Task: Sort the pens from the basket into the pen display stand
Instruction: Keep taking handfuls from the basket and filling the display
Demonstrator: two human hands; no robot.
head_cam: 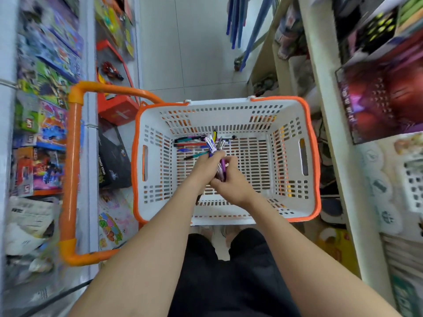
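1. your left hand (204,164) and right hand (232,181) are together at frame centre, both gripping a pen bundle (214,147) over the basket (314,156).
2. loose pens (191,143) lie on its floor, centre-left.
3. risk: bundle is fanned, so regripping could let one slip back.

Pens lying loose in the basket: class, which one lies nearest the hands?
The teal pen with the black tip, slanting up to the left hand; the red pen and blue pen lie farther back.

A shop: boxed toys (50,124) pack the left shelf (89,179), packaged goods (384,99) fill the right shelf (317,65), and a shopping basket (224,105) stands in the narrow tiled aisle (183,42).
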